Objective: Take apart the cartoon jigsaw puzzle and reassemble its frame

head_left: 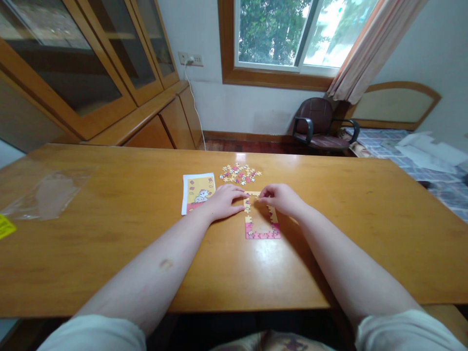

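A rectangular puzzle border of joined pieces lies on the table, pink along the near side and yellow farther up, with bare wood inside it. My left hand rests at its upper left edge, fingers stretched out and touching the pieces there. Over the upper right part, my right hand has thumb and fingertips pinched together; what is between them is too small to make out. Just beyond the hands is a pile of loose puzzle pieces. A reference picture with a white animal on yellow lies partly behind my left hand.
A clear plastic bag lies on the left of the wooden table, near a yellow label. Glass-fronted cabinets stand at the left. An office chair and a bed are beyond the far edge.
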Demonstrator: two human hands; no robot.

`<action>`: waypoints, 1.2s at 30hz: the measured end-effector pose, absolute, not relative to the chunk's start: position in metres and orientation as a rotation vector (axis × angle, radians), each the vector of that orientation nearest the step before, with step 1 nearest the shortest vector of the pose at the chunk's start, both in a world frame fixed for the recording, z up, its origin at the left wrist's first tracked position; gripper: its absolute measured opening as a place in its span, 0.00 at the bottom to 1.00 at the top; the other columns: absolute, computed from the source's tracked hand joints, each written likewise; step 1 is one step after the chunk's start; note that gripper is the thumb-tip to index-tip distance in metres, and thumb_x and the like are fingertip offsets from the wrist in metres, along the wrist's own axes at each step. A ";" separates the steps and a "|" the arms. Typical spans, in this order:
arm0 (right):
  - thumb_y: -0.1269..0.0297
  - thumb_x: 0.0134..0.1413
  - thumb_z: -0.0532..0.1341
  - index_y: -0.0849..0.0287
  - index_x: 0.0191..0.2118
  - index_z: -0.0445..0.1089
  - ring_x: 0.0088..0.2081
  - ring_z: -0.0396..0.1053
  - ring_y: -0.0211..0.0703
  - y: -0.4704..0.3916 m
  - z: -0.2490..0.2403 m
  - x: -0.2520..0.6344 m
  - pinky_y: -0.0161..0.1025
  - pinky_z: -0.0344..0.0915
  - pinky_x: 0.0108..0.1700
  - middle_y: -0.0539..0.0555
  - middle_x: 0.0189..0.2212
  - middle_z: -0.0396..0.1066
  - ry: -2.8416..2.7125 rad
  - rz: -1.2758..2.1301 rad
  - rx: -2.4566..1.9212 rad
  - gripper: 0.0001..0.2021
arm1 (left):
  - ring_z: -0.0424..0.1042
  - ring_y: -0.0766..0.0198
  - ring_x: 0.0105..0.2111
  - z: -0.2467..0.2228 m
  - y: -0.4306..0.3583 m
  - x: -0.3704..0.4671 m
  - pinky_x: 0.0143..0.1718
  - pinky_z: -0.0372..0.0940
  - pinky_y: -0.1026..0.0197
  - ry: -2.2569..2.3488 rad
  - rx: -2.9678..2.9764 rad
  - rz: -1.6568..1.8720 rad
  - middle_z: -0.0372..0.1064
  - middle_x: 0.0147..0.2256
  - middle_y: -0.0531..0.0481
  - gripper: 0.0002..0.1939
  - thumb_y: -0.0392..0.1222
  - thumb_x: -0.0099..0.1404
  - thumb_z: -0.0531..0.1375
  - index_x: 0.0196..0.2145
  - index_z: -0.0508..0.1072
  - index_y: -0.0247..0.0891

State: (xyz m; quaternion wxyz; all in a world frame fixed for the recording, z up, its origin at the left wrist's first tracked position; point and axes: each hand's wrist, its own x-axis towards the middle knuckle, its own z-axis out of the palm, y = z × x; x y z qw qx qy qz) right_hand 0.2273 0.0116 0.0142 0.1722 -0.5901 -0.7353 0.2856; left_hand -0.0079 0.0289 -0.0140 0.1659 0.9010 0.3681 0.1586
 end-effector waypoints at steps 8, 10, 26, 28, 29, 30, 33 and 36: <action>0.66 0.46 0.65 0.61 0.28 0.75 0.27 0.70 0.37 -0.003 0.001 0.202 0.32 0.62 0.29 0.51 0.24 0.75 -1.947 1.246 -1.606 0.04 | 0.64 0.55 0.52 -0.014 0.029 -0.008 0.55 0.58 0.50 1.035 2.557 0.464 0.70 0.50 0.49 0.18 0.50 0.61 0.60 0.49 0.74 0.45; 0.66 0.47 0.65 0.60 0.28 0.75 0.28 0.71 0.38 -0.004 0.001 0.201 0.33 0.64 0.32 0.51 0.25 0.76 -1.966 1.204 -1.604 0.03 | 0.64 0.54 0.52 -0.014 0.029 -0.008 0.55 0.58 0.50 1.032 2.548 0.473 0.70 0.50 0.48 0.19 0.50 0.61 0.60 0.49 0.74 0.45; 0.67 0.49 0.62 0.58 0.27 0.75 0.27 0.70 0.38 -0.008 0.004 0.196 0.33 0.62 0.30 0.50 0.24 0.76 -2.142 0.998 -1.621 0.05 | 0.65 0.54 0.52 -0.016 0.029 -0.007 0.54 0.58 0.49 1.028 2.540 0.496 0.70 0.50 0.47 0.19 0.51 0.61 0.61 0.49 0.74 0.46; 0.68 0.49 0.62 0.57 0.27 0.75 0.28 0.70 0.38 -0.009 0.004 0.195 0.33 0.62 0.30 0.50 0.25 0.76 -2.165 0.979 -1.629 0.05 | 0.65 0.54 0.52 -0.016 0.029 -0.007 0.54 0.59 0.50 1.026 2.553 0.496 0.70 0.50 0.48 0.19 0.51 0.61 0.61 0.49 0.74 0.46; 0.68 0.49 0.62 0.57 0.26 0.75 0.28 0.70 0.38 -0.010 0.004 0.194 0.33 0.62 0.31 0.50 0.25 0.76 -2.180 0.963 -1.632 0.05 | 0.65 0.54 0.52 -0.016 0.029 -0.007 0.54 0.59 0.50 1.021 2.560 0.496 0.70 0.50 0.48 0.19 0.51 0.61 0.61 0.49 0.74 0.45; 0.68 0.49 0.62 0.57 0.26 0.75 0.27 0.70 0.38 -0.010 0.004 0.194 0.33 0.62 0.31 0.50 0.25 0.76 -2.196 0.942 -1.635 0.05 | 0.65 0.54 0.52 -0.016 0.029 -0.007 0.54 0.59 0.50 1.018 2.565 0.496 0.71 0.50 0.48 0.19 0.50 0.61 0.60 0.49 0.74 0.45; 0.69 0.50 0.61 0.56 0.27 0.74 0.28 0.70 0.39 -0.012 0.005 0.192 0.34 0.63 0.32 0.50 0.26 0.76 -2.246 0.857 -1.643 0.05 | 0.65 0.54 0.52 -0.016 0.029 -0.008 0.54 0.59 0.50 1.015 2.569 0.492 0.71 0.49 0.48 0.19 0.50 0.61 0.60 0.49 0.74 0.46; 0.68 0.51 0.61 0.56 0.27 0.74 0.29 0.70 0.39 -0.013 0.006 0.190 0.34 0.63 0.33 0.51 0.27 0.76 -2.282 0.787 -1.644 0.05 | 0.65 0.54 0.52 -0.016 0.029 -0.007 0.54 0.59 0.50 1.014 2.567 0.493 0.71 0.49 0.48 0.19 0.50 0.61 0.60 0.49 0.74 0.46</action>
